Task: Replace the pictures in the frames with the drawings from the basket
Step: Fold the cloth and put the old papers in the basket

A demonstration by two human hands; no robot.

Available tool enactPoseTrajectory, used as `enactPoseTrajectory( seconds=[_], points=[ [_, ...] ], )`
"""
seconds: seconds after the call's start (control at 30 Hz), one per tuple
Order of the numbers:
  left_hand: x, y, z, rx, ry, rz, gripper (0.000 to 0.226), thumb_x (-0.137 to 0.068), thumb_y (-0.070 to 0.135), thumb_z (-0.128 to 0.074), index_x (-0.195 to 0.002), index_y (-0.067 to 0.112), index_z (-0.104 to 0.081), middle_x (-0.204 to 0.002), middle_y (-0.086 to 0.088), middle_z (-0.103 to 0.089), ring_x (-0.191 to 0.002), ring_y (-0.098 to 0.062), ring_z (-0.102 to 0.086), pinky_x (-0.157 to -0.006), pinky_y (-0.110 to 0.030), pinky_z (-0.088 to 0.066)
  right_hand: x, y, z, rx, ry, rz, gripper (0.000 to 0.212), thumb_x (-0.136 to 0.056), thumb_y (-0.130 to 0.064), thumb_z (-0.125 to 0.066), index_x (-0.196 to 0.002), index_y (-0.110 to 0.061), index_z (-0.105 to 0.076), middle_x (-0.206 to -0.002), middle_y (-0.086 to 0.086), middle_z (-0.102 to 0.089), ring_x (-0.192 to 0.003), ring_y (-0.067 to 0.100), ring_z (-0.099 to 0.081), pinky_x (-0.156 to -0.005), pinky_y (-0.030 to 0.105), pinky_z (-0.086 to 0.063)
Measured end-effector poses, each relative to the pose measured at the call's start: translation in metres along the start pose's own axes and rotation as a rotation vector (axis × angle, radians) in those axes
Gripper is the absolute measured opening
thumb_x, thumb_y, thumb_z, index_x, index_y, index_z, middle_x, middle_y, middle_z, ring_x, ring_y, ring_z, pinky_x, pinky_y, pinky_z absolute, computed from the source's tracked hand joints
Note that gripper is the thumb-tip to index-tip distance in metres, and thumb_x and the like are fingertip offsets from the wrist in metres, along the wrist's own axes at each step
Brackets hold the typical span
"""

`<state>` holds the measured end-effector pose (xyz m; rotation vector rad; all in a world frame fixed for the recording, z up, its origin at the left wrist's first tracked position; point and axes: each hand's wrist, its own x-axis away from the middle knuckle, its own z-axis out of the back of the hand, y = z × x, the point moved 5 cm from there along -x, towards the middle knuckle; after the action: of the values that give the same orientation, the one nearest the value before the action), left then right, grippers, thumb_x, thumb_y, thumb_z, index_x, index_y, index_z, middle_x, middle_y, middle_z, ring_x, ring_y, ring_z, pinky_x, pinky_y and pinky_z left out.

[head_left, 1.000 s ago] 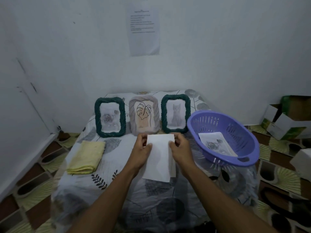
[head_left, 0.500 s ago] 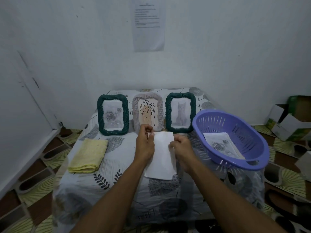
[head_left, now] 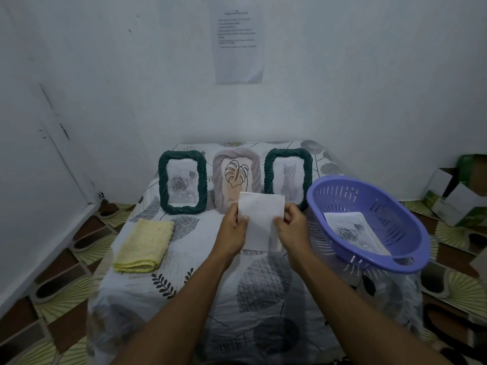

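Paper (head_left: 261, 219) shows only its blank back, its drawing hidden, and covers the beige frame's (head_left: 237, 175) lower right corner. Left hand (head_left: 233, 229) and right hand (head_left: 293, 229) each pinch a side edge with curled fingers (head_left: 243, 219), above the desk (head_left: 200, 259), beside the purple basket (head_left: 395, 219).

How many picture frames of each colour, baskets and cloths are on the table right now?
Dark green twisted-rope picture frames: 2
Beige twisted-rope picture frame: 1
Purple slotted plastic basket: 1
Folded yellow cloth: 1
Total: 5
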<state>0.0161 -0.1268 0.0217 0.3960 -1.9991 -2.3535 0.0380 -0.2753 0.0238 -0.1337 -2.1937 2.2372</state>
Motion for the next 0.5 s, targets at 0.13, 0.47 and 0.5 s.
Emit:
enactPoseTrajectory(
  seconds=[0.13,0.47,0.5],
  points=[
    [0.004,-0.006,-0.005,0.014,0.025,0.007,0.010,-0.100,0.015,-0.043,-0.110,0.015,-0.047,-0.112,-0.008,-0.061,-0.104,-0.028,-0.059,-0.085,-0.046,-0.053,0.002,0.004,-0.002,0.025,0.000,-0.003,0.032,-0.093,-0.001,-0.044,-0.090,-0.030,-0.057,-0.096,-0.006,-0.069,-0.087,0.012,-0.062,-0.069,0.030,-0.050],
    [0.006,0.021,0.002,-0.373,0.249,-0.306,0.017,-0.088,-0.001,-0.056,-0.100,0.011,-0.060,-0.105,-0.001,-0.056,-0.088,-0.010,-0.055,-0.079,-0.017,-0.048,0.007,-0.006,-0.006,-0.031,-0.112,-0.002,0.034,-0.092,-0.001,-0.044,-0.104,-0.028,-0.063,-0.102,-0.007,-0.070,-0.094,0.016,-0.065,-0.071,0.033,-0.050],
    [0.007,0.021,0.000,-0.333,0.193,-0.284,0.020,-0.089,0.000,-0.054,-0.103,0.010,-0.063,-0.107,-0.001,-0.058,-0.090,-0.008,-0.057,-0.080,-0.013,-0.047,0.008,-0.007,-0.010,-0.073,-0.174,-0.025,0.036,-0.092,-0.002,-0.043,-0.108,-0.026,-0.065,-0.105,-0.003,-0.071,-0.098,0.020,-0.065,-0.073,0.036,-0.052]
  ],
)
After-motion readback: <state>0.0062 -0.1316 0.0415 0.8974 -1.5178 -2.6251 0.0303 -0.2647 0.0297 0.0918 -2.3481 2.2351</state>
